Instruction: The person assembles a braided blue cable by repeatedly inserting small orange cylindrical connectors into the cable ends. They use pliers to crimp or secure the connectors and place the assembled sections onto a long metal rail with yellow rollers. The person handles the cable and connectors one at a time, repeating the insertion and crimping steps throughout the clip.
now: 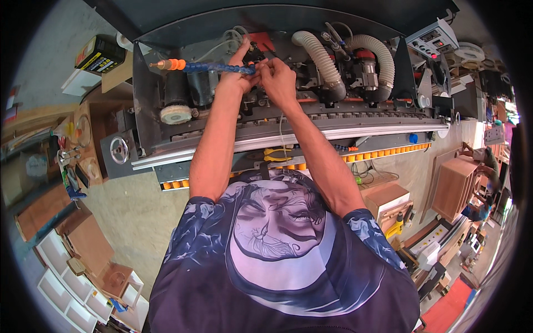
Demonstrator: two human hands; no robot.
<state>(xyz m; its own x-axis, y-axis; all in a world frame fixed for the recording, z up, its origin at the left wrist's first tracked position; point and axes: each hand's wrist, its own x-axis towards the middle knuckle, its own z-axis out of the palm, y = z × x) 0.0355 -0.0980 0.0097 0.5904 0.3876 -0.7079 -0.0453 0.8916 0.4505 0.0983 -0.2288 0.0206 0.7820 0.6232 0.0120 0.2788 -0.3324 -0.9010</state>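
Both my arms reach into the open bay of a dark machine (158, 139). My left hand (237, 77) is closed around the end of a blue segmented hose (211, 67), which runs out leftward to an orange nozzle (169, 64). Close beside it, my right hand (279, 80) pinches at the hose's right end; what lies between its fingertips is too small and covered to name. Behind the hands are a dark fitting, a red plate (262, 42) and a looped clear tube (226, 43). A thin pale line (282, 133) hangs below my right hand.
Ribbed grey hoses (319, 55) and a motor (365, 69) fill the bay's right side. A white buffing wheel (176, 114) sits at left. Yellow-handled pliers (276, 155) lie at the front, by yellow rollers (383, 153). A control box (433, 40) stands at upper right.
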